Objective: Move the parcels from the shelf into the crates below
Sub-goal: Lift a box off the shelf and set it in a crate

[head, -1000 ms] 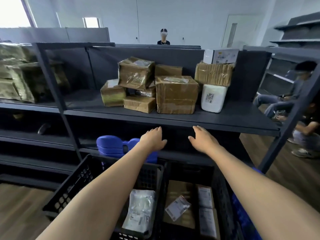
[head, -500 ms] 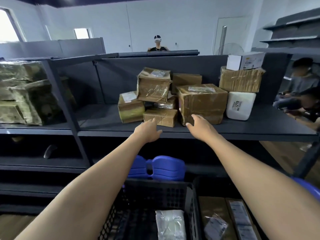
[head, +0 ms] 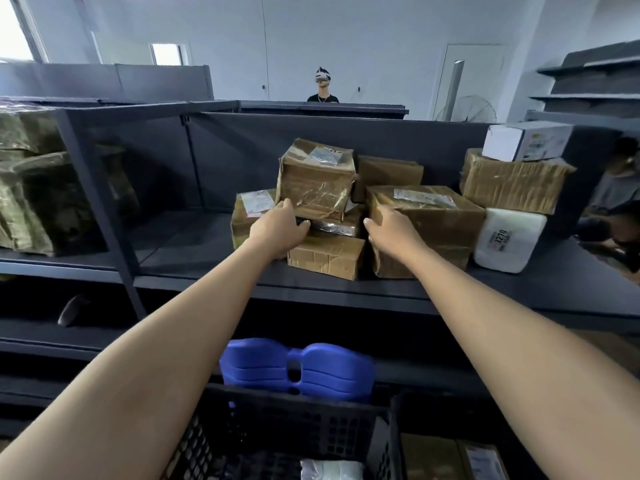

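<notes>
Left hand (head: 282, 226) is now in at the parcel stack mid-shelf (head: 207, 268). Its thumb is on the front face of the tilted taped box (head: 317, 181) and its fingers curl under the box's lower left corner. 0.5 s ago it was at the shelf's front edge, off the parcels. Right hand (head: 389, 227) has moved in too; its fingers are loose against the left corner of the big labelled box (head: 429, 223), gripping nothing. Black crate (head: 294, 420) sits below the front edge, with a white bag (head: 330, 469) inside.
</notes>
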`<act>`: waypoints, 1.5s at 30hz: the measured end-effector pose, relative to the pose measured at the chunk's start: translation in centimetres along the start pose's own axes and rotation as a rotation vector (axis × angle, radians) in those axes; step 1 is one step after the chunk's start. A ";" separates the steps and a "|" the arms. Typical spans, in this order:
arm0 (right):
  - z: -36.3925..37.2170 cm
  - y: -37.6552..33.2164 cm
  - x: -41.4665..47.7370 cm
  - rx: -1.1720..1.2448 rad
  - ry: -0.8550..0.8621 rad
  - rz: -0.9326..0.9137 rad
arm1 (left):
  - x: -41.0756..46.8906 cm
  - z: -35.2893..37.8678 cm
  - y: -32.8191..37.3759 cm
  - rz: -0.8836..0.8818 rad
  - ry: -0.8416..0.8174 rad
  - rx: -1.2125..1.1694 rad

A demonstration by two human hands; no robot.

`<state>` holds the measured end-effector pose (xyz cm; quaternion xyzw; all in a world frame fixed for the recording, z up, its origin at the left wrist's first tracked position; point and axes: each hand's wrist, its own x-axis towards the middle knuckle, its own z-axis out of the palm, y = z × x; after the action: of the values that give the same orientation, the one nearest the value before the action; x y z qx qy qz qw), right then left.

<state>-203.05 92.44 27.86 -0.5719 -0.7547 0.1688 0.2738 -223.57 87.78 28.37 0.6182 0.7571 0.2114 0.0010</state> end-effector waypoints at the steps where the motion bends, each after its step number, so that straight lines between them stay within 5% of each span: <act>1: 0.0 -0.4 0.7 0.036 0.032 0.013 | 0.8 -0.2 -0.2 0.003 0.016 -0.026; 6: 0.6 -3.6 4.1 0.089 0.221 -0.017 | 4.9 -0.9 -1.7 -0.049 0.060 -0.088; 24: 2.0 -6.4 13.6 0.523 0.115 0.270 | 15.5 -1.0 -4.2 -0.193 -0.030 -0.565; 45: 1.5 -7.3 10.7 0.598 0.184 0.208 | 13.4 -1.2 -2.2 -0.256 0.043 -0.908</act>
<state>-211.67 100.67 33.22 -0.5532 -0.5813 0.3576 0.4777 -229.10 99.63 32.20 0.4526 0.6579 0.5321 0.2815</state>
